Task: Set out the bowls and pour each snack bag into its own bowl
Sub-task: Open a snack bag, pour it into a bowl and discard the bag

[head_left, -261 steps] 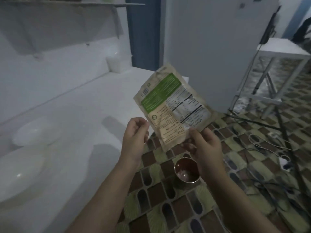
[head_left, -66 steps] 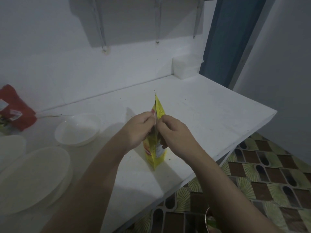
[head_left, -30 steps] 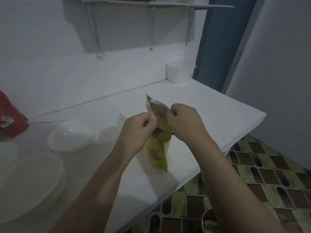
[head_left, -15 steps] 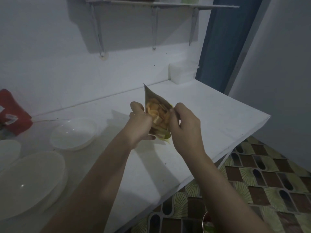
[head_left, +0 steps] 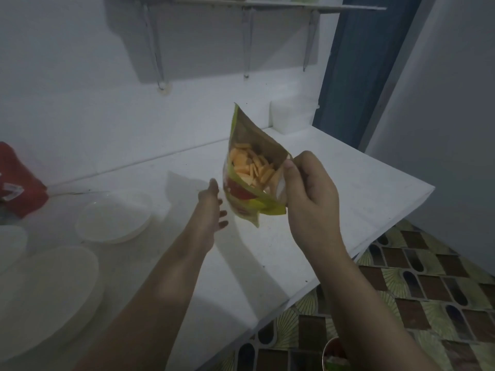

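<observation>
My right hand (head_left: 310,194) pinches the right edge of a yellow snack bag (head_left: 249,207) held above the white counter (head_left: 334,199). Its top is torn open and orange chips (head_left: 250,167) show inside. Just left of the bag, my left hand (head_left: 213,207) hangs free with its fingers spread, apart from the bag. A small white bowl (head_left: 113,218) sits empty on the counter to the left. A larger white bowl (head_left: 40,295) lies at the near left, and the rim of another (head_left: 10,245) shows at the left edge.
A red snack bag (head_left: 20,183) leans against the wall at far left. A white box (head_left: 292,116) stands at the counter's back corner under a wall shelf (head_left: 254,4). A round bin (head_left: 334,354) sits on the patterned floor below the counter's edge.
The green-labelled bag from the oldest frame is gone. Both hands tore the yellow bag open; since half a second ago my left hand has let go and dropped away while the right keeps hold.
</observation>
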Demonstrator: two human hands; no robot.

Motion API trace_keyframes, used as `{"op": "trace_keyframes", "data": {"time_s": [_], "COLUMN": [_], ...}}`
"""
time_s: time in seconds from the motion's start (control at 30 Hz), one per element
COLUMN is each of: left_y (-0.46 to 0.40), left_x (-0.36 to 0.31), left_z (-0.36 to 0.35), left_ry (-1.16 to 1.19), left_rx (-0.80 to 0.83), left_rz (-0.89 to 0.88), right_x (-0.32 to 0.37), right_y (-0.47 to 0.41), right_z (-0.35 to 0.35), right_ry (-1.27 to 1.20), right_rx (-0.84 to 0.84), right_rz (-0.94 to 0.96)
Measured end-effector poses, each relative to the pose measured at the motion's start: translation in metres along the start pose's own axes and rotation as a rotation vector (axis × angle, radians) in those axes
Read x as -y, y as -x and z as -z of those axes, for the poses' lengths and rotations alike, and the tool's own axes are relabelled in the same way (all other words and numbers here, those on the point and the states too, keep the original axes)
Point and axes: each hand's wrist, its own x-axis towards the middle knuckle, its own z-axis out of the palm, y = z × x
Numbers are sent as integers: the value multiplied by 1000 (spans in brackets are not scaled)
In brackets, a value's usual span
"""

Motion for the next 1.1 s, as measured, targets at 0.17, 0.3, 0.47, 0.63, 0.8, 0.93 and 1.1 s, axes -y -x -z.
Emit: {"op": "trace_keyframes", "data": {"time_s": [0.17,0.3,0.47,0.63,0.8,0.93,1.1], "left_y": [-17,-26,-43,-52,-62,-62,-36], "left_x": [12,8,9,5,-8,-25,-52], "left_z": [11,12,18,28,53,88,136], "left_ry": [207,345,448,569,594,616,597], "left_rx": [115,92,36,119,148,189,113], "left_rz": [38,-55,-85,-73,-69,-129,-348], "right_x": [14,15,16,19,19,30,50], "right_y": [3,3,-2,-6,-14,-17,-17], "right_z": [-2,-6,-7,-5,-10,-33,-83], "right_ry": [-58,-102,62,136,181,167,-3], "right_rx": [96,87,284,386,366,400,394], "right_rz": [18,-49,-122,-154,-176,-141,-22]}}
